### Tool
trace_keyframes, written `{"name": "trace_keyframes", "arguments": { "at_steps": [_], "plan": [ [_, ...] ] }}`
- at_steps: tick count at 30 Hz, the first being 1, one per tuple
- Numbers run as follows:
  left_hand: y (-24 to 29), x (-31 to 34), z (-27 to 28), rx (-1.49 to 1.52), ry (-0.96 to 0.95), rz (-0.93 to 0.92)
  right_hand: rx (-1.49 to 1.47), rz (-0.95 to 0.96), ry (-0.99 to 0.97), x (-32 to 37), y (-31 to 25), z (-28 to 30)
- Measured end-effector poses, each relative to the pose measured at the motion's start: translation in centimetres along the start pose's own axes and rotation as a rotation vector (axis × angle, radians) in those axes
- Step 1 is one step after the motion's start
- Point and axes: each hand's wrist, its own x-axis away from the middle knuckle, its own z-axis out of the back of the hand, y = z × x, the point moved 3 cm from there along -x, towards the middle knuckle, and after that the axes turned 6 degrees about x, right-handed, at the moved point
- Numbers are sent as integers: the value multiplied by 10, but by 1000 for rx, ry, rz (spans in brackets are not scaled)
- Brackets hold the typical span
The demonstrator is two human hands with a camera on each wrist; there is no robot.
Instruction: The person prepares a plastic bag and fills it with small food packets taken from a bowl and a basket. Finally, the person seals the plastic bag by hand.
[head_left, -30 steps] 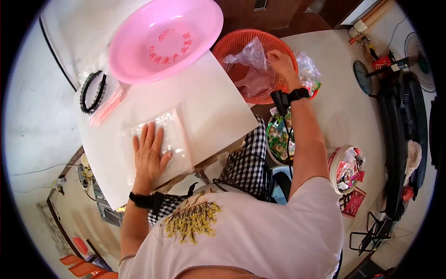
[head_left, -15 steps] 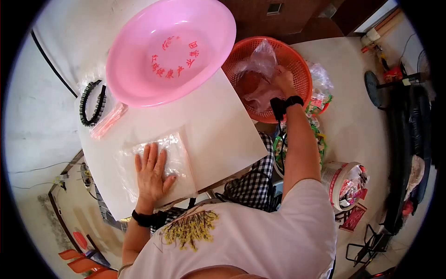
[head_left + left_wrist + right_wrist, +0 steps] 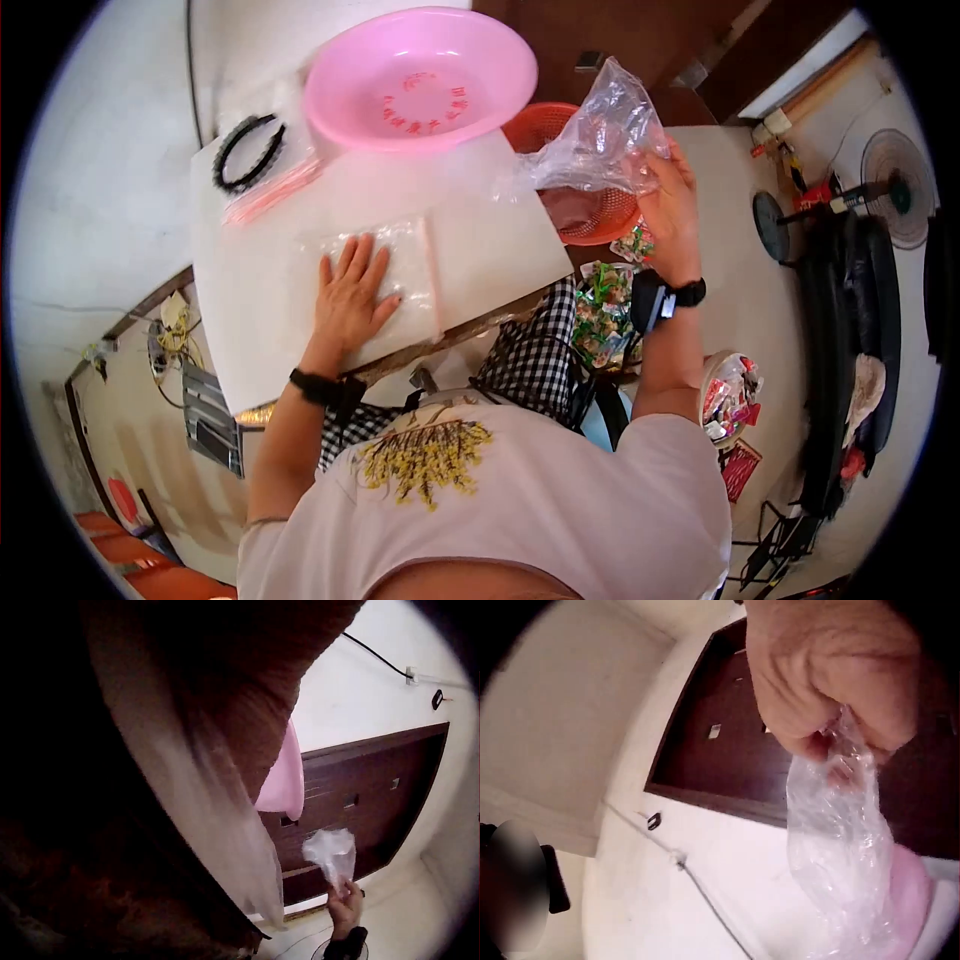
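My left hand [image 3: 352, 300] lies flat, fingers spread, on a stack of clear plastic bags [image 3: 408, 268] with a pink edge, on the white table [image 3: 480, 240]. With my right hand [image 3: 672, 215] I pinch a crumpled clear plastic bag [image 3: 612, 125] by one end, above the red basket [image 3: 597, 222]. The bag's loose end reaches over the table corner. In the right wrist view the bag [image 3: 836, 832] hangs from my curled fingers. The left wrist view is mostly dark around my left hand, with the held bag [image 3: 332, 851] farther off.
A pink basin [image 3: 420, 80] stands at the table's far side. Left of it, a black headband [image 3: 232, 155] lies on more pink-edged bags [image 3: 275, 195]. Colourful packets [image 3: 605, 315] sit below the basket, and a bucket of packets [image 3: 730, 400] stands on the floor at right.
My right hand has come up out of the red basket, lifting the clear bag toward the table corner. My left hand stays flat on the stack. The head view has shifted.
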Motion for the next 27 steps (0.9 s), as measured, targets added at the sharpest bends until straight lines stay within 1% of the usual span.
{"name": "trace_keyframes", "arguments": {
  "at_steps": [1, 4, 7, 10, 12, 13, 16, 17, 20, 21, 24, 25, 27],
  "plan": [
    [-1, 1, 0, -17, -8, 5, -12, -26, -52, 11, -5, -16],
    [-5, 1, -4, -5, -20, 3, -1, -98, -58, 36, -6, -62],
    [-15, 5, 5, 231, 73, -1, 76, -117, -141, 59, 18, -108],
    [-15, 13, 43, 651, 454, -134, 129, -185, -189, 75, 50, -141],
    [-3, 20, 62, 900, 662, -48, 142, -244, -205, 88, 66, -159],
    [-1, 25, 68, 1022, 769, -6, 209, -259, -234, 96, 70, -168],
    [-16, 28, 75, 1298, 764, 125, 212, -356, -382, 112, 86, -181],
    [-21, 27, 76, 1475, 733, 171, 206, -349, -390, 117, 91, -184],
    [-45, 35, 73, 1502, 743, 333, 258, -400, -445, 123, 97, -186],
    [-51, 35, 73, 1488, 866, 320, 299, -399, -443, 126, 97, -188],
    [-69, 48, 79, 1569, 877, 404, 378, -393, -434, 133, 100, -189],
    [-67, 50, 82, 1581, 914, 469, 377, -387, -434, 132, 107, -184],
    [-55, 55, 84, 1909, 900, 489, 367, -377, -409, 133, 110, -182]
  ]
}}
